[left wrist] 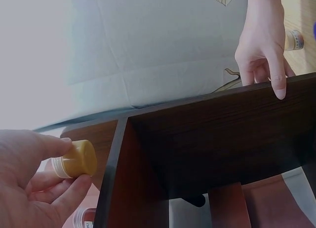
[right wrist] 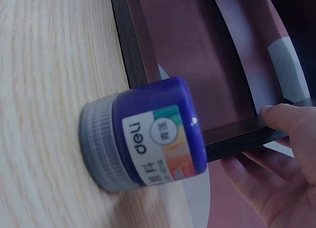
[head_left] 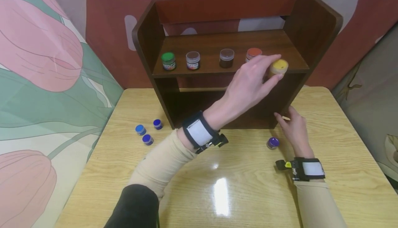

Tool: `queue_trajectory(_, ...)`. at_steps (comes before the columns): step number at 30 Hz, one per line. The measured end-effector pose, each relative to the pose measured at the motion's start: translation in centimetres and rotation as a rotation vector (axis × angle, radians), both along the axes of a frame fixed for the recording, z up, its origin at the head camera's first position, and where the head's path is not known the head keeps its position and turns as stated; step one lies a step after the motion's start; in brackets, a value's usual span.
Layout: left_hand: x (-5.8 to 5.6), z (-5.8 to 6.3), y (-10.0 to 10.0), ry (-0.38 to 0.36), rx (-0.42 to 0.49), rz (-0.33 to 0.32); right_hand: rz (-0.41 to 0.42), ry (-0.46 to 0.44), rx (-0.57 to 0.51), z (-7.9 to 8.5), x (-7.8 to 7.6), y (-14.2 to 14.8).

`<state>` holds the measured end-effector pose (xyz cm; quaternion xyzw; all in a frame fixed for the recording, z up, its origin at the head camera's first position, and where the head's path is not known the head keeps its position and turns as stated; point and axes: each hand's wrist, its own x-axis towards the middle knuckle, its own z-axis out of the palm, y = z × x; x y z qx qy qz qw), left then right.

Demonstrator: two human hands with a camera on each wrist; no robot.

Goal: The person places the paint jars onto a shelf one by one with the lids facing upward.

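Observation:
Thumb and fingers of my left hand (head_left: 247, 79) pinch a small yellow paint jar (head_left: 279, 66), held up at the front edge of the upper shelf, near its right end. The left wrist view shows the yellow jar (left wrist: 81, 159) tilted, with a pale label band. My right hand (head_left: 296, 129) grips the lower front edge of the dark wooden shelf's right side panel (left wrist: 227, 124), thumb on the inner face. On the table beside that hand stands a purple paint jar (head_left: 273, 143), which looms large with its label in the right wrist view.
Along the upper board (head_left: 211, 43) stand a green jar (head_left: 169, 62), two brown jars (head_left: 193, 61) (head_left: 226, 58) and a red-topped jar (head_left: 254, 52), partly covered by my left hand. Three blue jars (head_left: 147, 139) sit on the table left of the shelf. Patterned cloth hangs behind.

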<state>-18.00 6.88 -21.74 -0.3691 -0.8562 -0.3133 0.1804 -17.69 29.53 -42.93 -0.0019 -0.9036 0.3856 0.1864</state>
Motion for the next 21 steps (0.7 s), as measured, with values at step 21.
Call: queue_trajectory(21, -0.3, 0.0, 1.5, 0.001, -0.065, 0.045, 0.000, -0.022, -0.009, 0.1, 0.0, -0.2)
